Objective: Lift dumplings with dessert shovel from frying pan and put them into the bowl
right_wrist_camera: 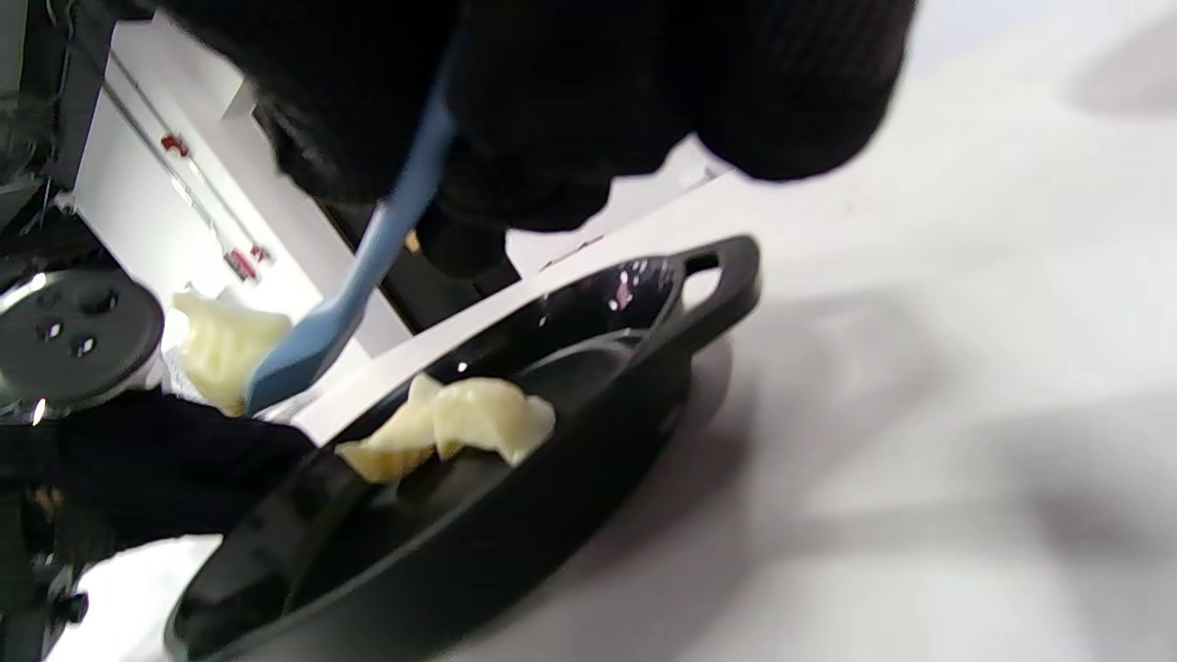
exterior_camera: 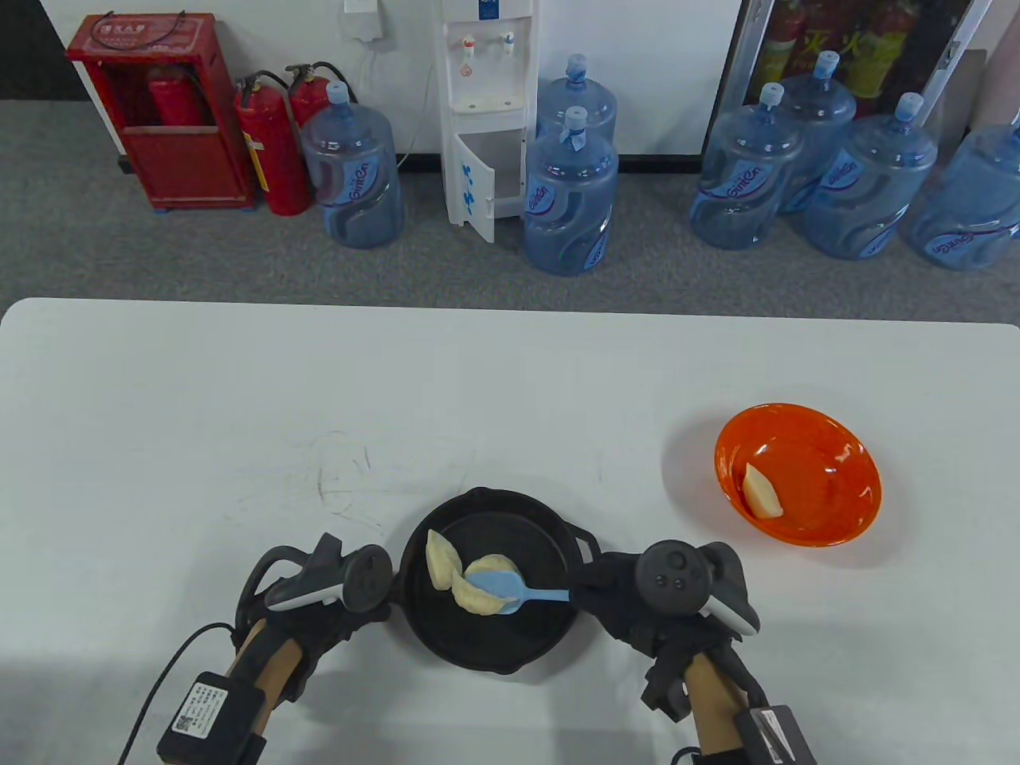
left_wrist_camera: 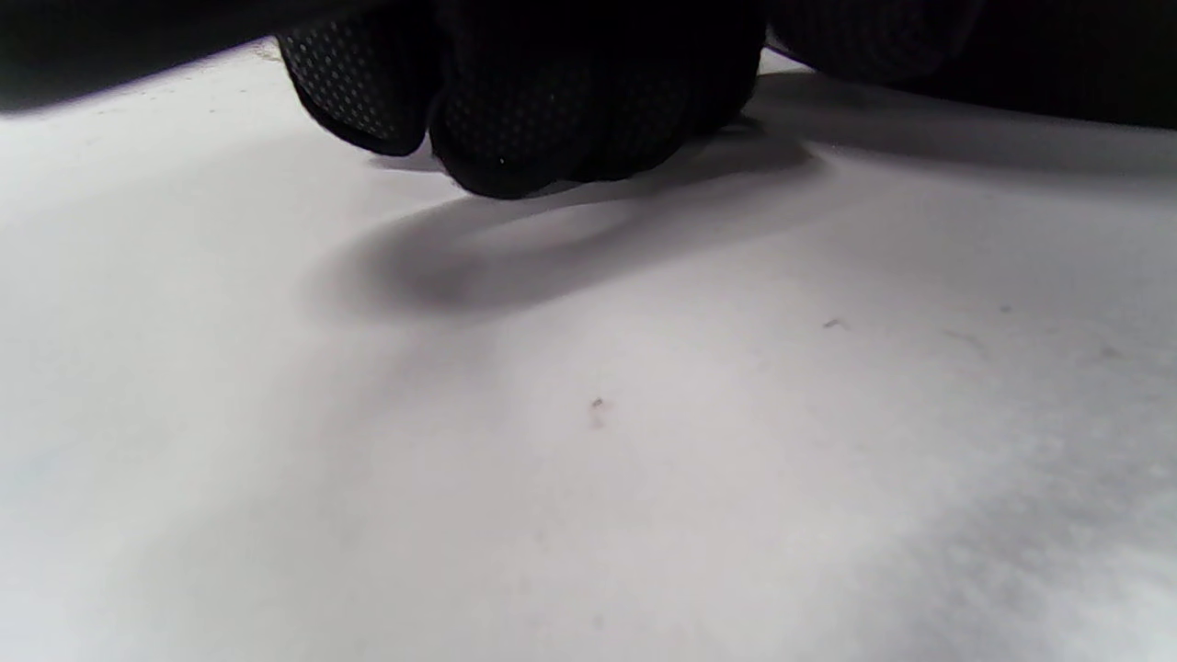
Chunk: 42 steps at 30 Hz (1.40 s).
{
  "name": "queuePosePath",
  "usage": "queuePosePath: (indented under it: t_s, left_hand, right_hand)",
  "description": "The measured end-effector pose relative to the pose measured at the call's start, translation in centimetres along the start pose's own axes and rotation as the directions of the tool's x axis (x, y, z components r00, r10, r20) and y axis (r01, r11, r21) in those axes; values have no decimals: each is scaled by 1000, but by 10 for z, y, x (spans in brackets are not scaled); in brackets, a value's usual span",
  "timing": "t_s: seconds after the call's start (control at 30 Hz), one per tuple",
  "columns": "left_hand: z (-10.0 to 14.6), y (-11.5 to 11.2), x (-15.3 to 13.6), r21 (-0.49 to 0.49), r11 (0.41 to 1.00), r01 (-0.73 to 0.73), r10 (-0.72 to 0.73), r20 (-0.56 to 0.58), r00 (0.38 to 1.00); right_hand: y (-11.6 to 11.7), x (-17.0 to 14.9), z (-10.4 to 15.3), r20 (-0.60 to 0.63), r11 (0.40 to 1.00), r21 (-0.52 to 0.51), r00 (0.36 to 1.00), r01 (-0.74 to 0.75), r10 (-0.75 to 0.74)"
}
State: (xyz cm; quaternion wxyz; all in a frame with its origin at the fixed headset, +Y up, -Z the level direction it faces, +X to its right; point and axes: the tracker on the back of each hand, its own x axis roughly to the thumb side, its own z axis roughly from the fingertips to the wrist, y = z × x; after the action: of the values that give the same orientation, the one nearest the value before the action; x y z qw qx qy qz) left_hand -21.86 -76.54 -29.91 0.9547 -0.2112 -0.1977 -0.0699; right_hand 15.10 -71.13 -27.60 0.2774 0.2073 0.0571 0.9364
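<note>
A black frying pan (exterior_camera: 490,637) stands at the table's near middle with two pale dumplings (exterior_camera: 440,559) lying in it. My right hand (exterior_camera: 588,596) grips the handle of the blue dessert shovel (exterior_camera: 510,588), and a third dumpling (exterior_camera: 488,567) sits on its blade. In the right wrist view the shovel (right_wrist_camera: 368,267) holds that dumpling (right_wrist_camera: 225,340) above the pan (right_wrist_camera: 552,515). My left hand (exterior_camera: 374,607) is at the pan's left end, its fingers (left_wrist_camera: 515,119) curled down on the table; its hold on the pan is hidden. The orange bowl (exterior_camera: 829,446) at the right holds one dumpling (exterior_camera: 763,492).
The pan's loop handle (exterior_camera: 586,546) points toward the right hand. The white table (exterior_camera: 319,398) stretches bare between pan and bowl. Beyond its far edge stand water jugs (exterior_camera: 570,191), a dispenser and fire extinguishers on the floor.
</note>
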Motion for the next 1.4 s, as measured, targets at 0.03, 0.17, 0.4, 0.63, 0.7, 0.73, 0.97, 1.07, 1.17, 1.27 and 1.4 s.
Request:
queuePosePath:
  t_s: [0.03, 0.17, 0.4, 0.63, 0.7, 0.73, 0.97, 1.07, 1.17, 1.27, 1.4]
  left_hand:
    - [0, 0, 0, 0, 1000, 0, 0, 0, 1000]
    - [0, 0, 0, 0, 1000, 0, 0, -2, 1000]
    - [0, 0, 0, 0, 1000, -1, 1, -2, 1000]
    - [0, 0, 0, 0, 1000, -1, 1, -2, 1000]
    - [0, 0, 0, 0, 1000, -1, 1, -2, 1000]
    - [0, 0, 0, 0, 1000, -1, 1, -2, 1000]
    - [0, 0, 0, 0, 1000, -1, 1, -2, 1000]
    - [0, 0, 0, 0, 1000, -1, 1, -2, 1000]
    - [0, 0, 0, 0, 1000, -1, 1, -2, 1000]
    - [0, 0, 0, 0, 1000, -1, 1, -2, 1000]
    - [0, 0, 0, 0, 1000, -1, 1, -2, 1000]
  right_hand:
    - [-4, -2, 2, -14, 1000, -22, 1000, 13, -13]
    - [-17, -11, 8, -55, 993, -106, 997, 44, -50]
    - [-38, -28, 23, -153, 963, -262, 982, 66, -109]
    - [-51, -44, 35, -252, 925, -377, 956, 45, -149]
    - [-56, -50, 39, -286, 906, -421, 943, 35, -169]
    - [-57, -52, 41, -296, 900, -435, 938, 34, -179]
    - [-70, -70, 57, -394, 834, -551, 886, -15, -244]
    - [-76, -76, 65, -447, 798, -600, 852, -59, -273]
    - [-79, -81, 70, -485, 775, -625, 823, -90, -296]
    - [-80, -89, 75, -521, 764, -635, 793, -113, -316]
    - [-81, -97, 79, -575, 759, -631, 753, -160, -319]
